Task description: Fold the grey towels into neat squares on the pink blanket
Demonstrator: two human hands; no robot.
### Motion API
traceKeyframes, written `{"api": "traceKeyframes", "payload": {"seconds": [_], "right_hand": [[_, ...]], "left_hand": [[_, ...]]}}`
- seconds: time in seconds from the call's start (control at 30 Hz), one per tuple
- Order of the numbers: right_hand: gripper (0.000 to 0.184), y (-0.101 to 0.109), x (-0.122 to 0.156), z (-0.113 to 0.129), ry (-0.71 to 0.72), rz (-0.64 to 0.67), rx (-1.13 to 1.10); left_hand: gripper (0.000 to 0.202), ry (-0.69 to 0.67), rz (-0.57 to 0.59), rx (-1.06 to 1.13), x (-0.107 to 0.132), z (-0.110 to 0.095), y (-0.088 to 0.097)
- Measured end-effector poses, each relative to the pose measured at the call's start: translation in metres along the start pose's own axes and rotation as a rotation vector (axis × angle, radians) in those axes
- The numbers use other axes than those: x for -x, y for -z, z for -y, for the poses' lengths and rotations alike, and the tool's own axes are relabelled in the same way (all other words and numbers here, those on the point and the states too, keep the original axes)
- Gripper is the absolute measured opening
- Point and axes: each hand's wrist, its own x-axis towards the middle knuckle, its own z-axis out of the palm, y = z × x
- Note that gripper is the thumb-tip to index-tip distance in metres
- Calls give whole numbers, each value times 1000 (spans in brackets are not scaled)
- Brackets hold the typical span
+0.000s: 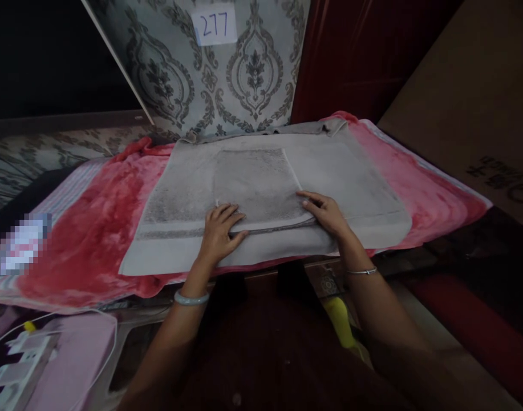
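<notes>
While both hands (221, 231) (329, 214) touch gray cloth (255, 180), red blanket (88, 211) lies beneath.

I wear the camera on my head, and it faces forward and down, past my own body (265, 354). It looks from near enough to show my left hand (221, 231) and right hand (325, 212) whole, around mid-view on the grey cloth (255, 180), with the patterned wall (255, 74) farther off along the top.
</notes>
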Motion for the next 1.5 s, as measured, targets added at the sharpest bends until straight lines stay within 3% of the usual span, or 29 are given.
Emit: {"api": "traceKeyframes", "payload": {"seconds": [0.4,0.6,0.8,0.97,1.1,1.3,1.5], "right_hand": [[40,-4,3,-1,-57,-41,-93],[41,-4,-3,1,-108,-51,-144],[39,-2,-15,5,-202,-17,-212],[38,-3,-12,7,-190,-41,-222],[40,-6,-5,5,-146,-75,-145],[39,-12,1,8,-104,-111,153],[36,-11,2,10,-84,-111,263]], "left_hand": [[34,7,-16,30,0,3,-2],[45,-20,-3,-30,0,0,-1],[36,-53,-60,-27,1,1,-4],[36,-67,-70,-22,3,4,-6],[35,-75,-67,-37,3,4,-6],[37,-100,-75,-51,3,3,-5],[38,-98,-77,-53,4,3,-6]]}}
